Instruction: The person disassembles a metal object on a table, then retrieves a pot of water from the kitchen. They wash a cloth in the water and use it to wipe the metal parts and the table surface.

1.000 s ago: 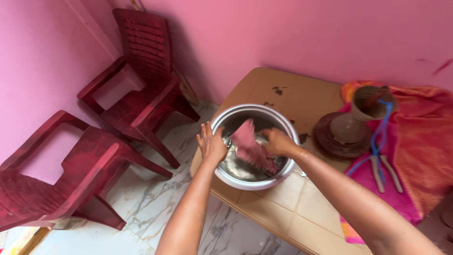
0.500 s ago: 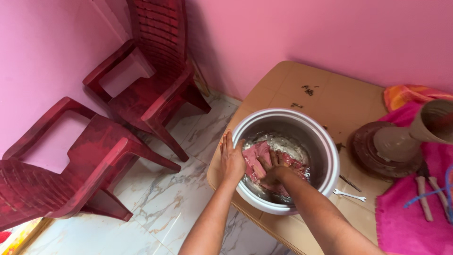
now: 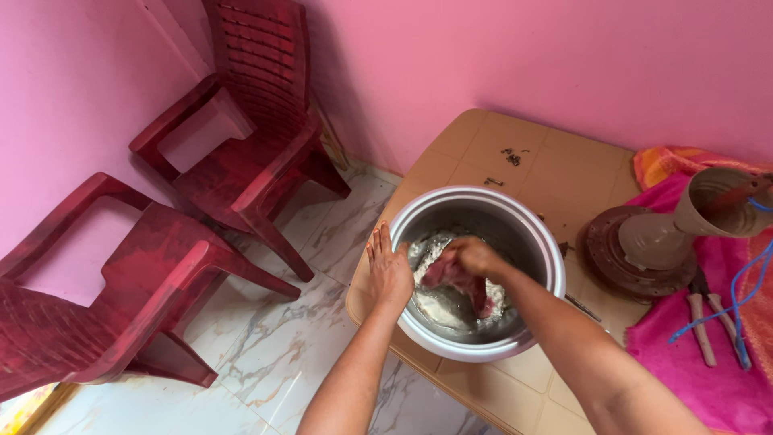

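Scrubbing the inside of a steel pot, mid-way through

The left hand (image 3: 388, 270) lay flat against the near rim of the steel pot (image 3: 527, 229), bracing it at the corner of the tan table (image 3: 515, 165), while the right hand (image 3: 469, 256) was clenched around a wadded pink cloth (image 3: 455, 278) pressed to the pot's floor. By the look of it the wash was well underway but unfinished: whitish foam coated the bottom, nothing looked rinsed. The right fingers were buried in the cloth; the pot's near inner wall was hidden, and the clay vessel (image 3: 708, 205) to the right was cut off by the frame.
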